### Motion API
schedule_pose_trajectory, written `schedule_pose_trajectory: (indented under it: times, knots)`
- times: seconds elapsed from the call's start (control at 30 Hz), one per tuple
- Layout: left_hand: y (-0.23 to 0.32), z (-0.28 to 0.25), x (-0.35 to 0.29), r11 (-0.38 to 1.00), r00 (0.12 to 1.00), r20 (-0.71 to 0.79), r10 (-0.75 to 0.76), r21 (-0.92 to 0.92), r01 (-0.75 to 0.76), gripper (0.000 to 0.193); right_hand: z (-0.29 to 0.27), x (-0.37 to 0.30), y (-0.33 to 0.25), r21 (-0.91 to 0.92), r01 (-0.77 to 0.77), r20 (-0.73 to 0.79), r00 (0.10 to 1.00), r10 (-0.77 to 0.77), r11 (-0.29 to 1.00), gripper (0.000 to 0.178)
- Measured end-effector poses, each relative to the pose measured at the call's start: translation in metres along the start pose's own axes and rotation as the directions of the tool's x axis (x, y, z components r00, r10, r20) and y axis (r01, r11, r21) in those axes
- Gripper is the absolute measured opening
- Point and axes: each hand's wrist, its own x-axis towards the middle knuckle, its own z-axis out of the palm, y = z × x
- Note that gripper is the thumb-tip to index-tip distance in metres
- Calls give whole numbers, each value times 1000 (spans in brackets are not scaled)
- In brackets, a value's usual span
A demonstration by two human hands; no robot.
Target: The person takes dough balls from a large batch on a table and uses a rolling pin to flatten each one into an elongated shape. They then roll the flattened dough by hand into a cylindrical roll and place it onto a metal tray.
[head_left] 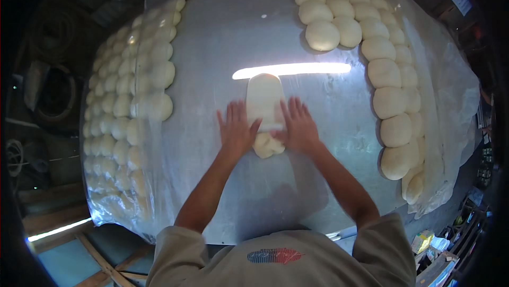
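A flattened, oblong sheet of pale dough (265, 98) lies on the metal tabletop in front of me, its rounded end pointing away. Just nearer to me sits a small lumpy piece of dough (268, 146); whether it is joined to the sheet I cannot tell. My left hand (236, 128) is along the left side of the sheet, palm down with fingers spread, its thumb by the sheet's near end. On the other side, my right hand (301, 128) is also open, fingers stretched out, its thumb near the lump. Neither hand grips anything.
Rows of round dough balls (122, 104) under clear plastic sheeting (151, 181) cover the left side. More dough balls (387, 72) line the right and far right, beside folded-back plastic (450, 106). Packets (422, 242) and a rack stand off the table at lower right.
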Motion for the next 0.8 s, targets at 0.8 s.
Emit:
schedule_pose_trajectory:
  times: [0.8]
  knots:
    - [38, -14, -105, 937, 927, 248, -283, -137, 322, 87, 28, -93, -32, 46, -52, -29, 998, 53, 998, 80]
